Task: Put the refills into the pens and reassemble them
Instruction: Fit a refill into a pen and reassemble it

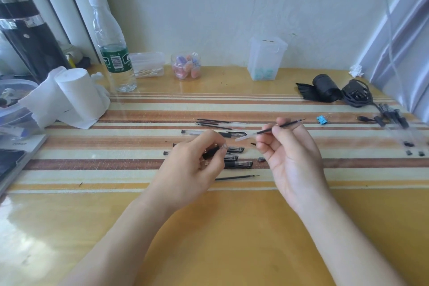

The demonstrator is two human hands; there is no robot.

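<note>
My right hand [290, 153] pinches a black refill [269, 131] between thumb and fingers, tip pointing up and right, clear end toward my left hand. My left hand [195, 167] grips a black pen part [210, 153] above the striped mat. Under and beside the left hand lie several pen barrels with black caps [239, 164]. A whole pen [213, 133] lies just beyond. Three refills [218, 122] lie side by side farther back. One loose refill [236, 178] lies near the mat's front edge. A small black piece [261, 159] sits by my right palm.
A water bottle [113, 46], tissue roll [76, 95] and black flask [25, 35] stand at back left. A jar [185, 65] and clear box [265, 58] stand by the wall. Black pouch and cable [336, 90], blue clip [321, 119] and more pens [394, 118] lie right.
</note>
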